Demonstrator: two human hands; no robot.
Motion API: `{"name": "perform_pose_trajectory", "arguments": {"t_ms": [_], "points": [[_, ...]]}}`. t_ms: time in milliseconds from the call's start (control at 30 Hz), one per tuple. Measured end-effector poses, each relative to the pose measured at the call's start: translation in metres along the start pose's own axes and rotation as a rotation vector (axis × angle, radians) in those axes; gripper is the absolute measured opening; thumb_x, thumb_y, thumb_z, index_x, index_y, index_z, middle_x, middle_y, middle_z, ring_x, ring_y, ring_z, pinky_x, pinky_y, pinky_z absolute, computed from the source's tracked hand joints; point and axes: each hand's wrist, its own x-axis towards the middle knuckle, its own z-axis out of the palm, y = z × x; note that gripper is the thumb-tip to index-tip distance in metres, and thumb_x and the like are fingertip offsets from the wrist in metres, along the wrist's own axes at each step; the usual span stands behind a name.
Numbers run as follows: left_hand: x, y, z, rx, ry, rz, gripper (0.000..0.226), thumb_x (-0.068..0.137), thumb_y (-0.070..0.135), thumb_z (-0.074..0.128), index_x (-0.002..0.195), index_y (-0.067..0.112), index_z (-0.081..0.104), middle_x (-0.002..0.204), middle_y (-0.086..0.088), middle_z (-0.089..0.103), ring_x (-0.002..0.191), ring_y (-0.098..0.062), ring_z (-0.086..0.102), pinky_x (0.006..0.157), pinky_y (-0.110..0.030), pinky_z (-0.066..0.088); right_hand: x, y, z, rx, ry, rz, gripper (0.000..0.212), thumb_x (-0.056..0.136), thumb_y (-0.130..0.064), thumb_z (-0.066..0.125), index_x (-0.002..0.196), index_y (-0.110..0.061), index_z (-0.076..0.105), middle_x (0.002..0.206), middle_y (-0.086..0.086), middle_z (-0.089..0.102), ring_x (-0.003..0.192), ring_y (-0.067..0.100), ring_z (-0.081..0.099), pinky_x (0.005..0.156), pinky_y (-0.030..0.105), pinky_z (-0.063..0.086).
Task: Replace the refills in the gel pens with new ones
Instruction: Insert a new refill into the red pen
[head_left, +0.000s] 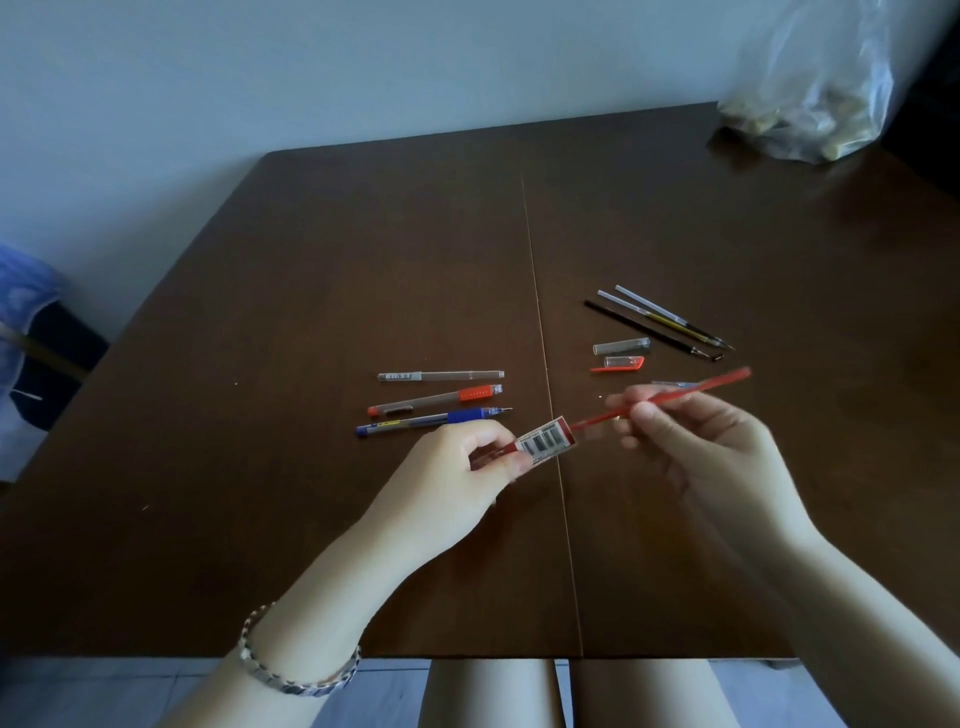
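Observation:
I hold a red refill (675, 396) slanted above the table, inside a thin clear wrapper with a barcode label (546, 443). My left hand (457, 467) pinches the label end. My right hand (696, 441) grips the red refill near its middle, and its upper end pokes out past my fingers. Three pens lie side by side at the table's middle: a clear one (440, 375), one with an orange-red grip (435, 401) and a blue one (434, 420).
To the right lie three loose refills (660, 319), a clear barrel piece (621, 346) and a red-clipped cap (618, 364). A clear plastic bag (810, 88) sits at the far right corner of the brown table (311, 270). My knees show below the near edge.

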Motion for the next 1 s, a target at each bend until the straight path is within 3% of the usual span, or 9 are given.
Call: {"name": "perform_pose_trajectory", "arguments": {"t_ms": [100, 233, 333, 433, 533, 633, 733, 867, 1000], "points": [[0.0, -0.007, 0.001, 0.28, 0.039, 0.042, 0.021, 0.085, 0.033, 0.056, 0.103, 0.023, 0.06, 0.105, 0.005, 0.054, 0.097, -0.01, 0.051, 0.081, -0.026, 0.046, 0.007, -0.012, -0.009, -0.236, 0.099, -0.144, 0.018, 0.083, -0.01, 0.056, 0.082, -0.023, 0.067, 0.073, -0.002, 0.074, 0.065, 0.004, 0.065, 0.062, 0.013, 0.053], [0.004, -0.012, 0.002, 0.37, 0.049, 0.11, 0.034, 0.079, 0.036, 0.063, 0.111, 0.025, 0.055, 0.109, 0.004, 0.054, 0.104, -0.012, 0.045, 0.089, -0.029, 0.041, 0.011, -0.022, -0.016, -0.593, 0.048, -0.235, 0.019, 0.088, -0.012, 0.052, 0.091, -0.024, 0.066, 0.068, 0.001, 0.064, 0.054, 0.0, 0.055, 0.05, 0.007, 0.044], [0.014, -0.014, -0.01, 0.306, 0.222, 0.142, 0.039, 0.072, 0.04, 0.068, 0.106, 0.023, 0.059, 0.102, 0.005, 0.056, 0.098, -0.012, 0.048, 0.083, -0.03, 0.043, 0.009, -0.018, -0.017, -0.776, -0.03, -0.223, 0.019, 0.086, -0.015, 0.055, 0.094, -0.028, 0.066, 0.063, 0.001, 0.062, 0.053, 0.007, 0.053, 0.051, 0.017, 0.042], [0.032, -0.016, -0.022, 0.442, 0.411, 0.125, 0.023, 0.082, 0.032, 0.061, 0.1, 0.019, 0.063, 0.105, -0.002, 0.062, 0.098, -0.018, 0.051, 0.078, -0.034, 0.046, 0.005, -0.016, -0.017, -0.88, -0.031, -0.228, 0.019, 0.085, -0.017, 0.057, 0.093, -0.032, 0.067, 0.076, -0.001, 0.066, 0.068, 0.02, 0.059, 0.061, 0.028, 0.046], [0.049, -0.017, -0.024, 0.577, 0.32, 0.042, 0.023, 0.087, 0.027, 0.055, 0.106, 0.019, 0.062, 0.113, -0.005, 0.061, 0.102, -0.021, 0.052, 0.078, -0.033, 0.048, 0.003, -0.015, -0.014, -0.942, -0.028, -0.243, 0.019, 0.084, -0.018, 0.058, 0.09, -0.035, 0.066, 0.089, 0.008, 0.069, 0.081, 0.027, 0.062, 0.069, 0.038, 0.05], [0.059, -0.016, -0.022, 0.641, 0.216, 0.014, 0.025, 0.088, 0.027, 0.053, 0.109, 0.017, 0.059, 0.114, -0.008, 0.059, 0.102, -0.023, 0.051, 0.077, -0.034, 0.047, 0.003, -0.014, -0.016, -1.008, -0.055, -0.261, 0.02, 0.084, -0.016, 0.059, 0.098, -0.024, 0.07, 0.081, -0.009, 0.065, 0.076, 0.01, 0.059, 0.064, 0.014, 0.044], [0.06, -0.013, -0.023, 0.689, 0.248, 0.006, 0.025, 0.088, 0.028, 0.052, 0.11, 0.015, 0.057, 0.116, -0.009, 0.058, 0.104, -0.024, 0.05, 0.082, -0.036, 0.046, 0.003, -0.015, -0.017, -1.052, -0.056, -0.303, 0.021, 0.083, -0.014, 0.06, 0.1, -0.02, 0.07, 0.078, -0.02, 0.057, 0.075, 0.0, 0.055, 0.067, 0.003, 0.039], [0.035, 0.002, -0.022, 0.427, 0.458, 0.189, 0.025, 0.087, 0.024, 0.053, 0.109, 0.012, 0.055, 0.11, -0.007, 0.062, 0.097, -0.019, 0.055, 0.083, -0.028, 0.044, 0.004, -0.018, -0.018, -1.04, -0.045, -0.394, 0.023, 0.081, -0.012, 0.062, 0.101, -0.02, 0.07, 0.087, -0.008, 0.064, 0.08, -0.003, 0.056, 0.072, 0.002, 0.038], [0.004, 0.015, -0.015, 0.173, 0.423, 0.283, 0.021, 0.084, 0.021, 0.057, 0.104, 0.015, 0.058, 0.103, -0.001, 0.063, 0.088, -0.006, 0.053, 0.072, -0.002, 0.038, -0.001, -0.027, -0.015, -0.989, -0.09, -0.488, 0.027, 0.079, -0.012, 0.063, 0.103, -0.025, 0.068, 0.085, -0.01, 0.067, 0.089, 0.001, 0.055, 0.07, 0.008, 0.041]]}}
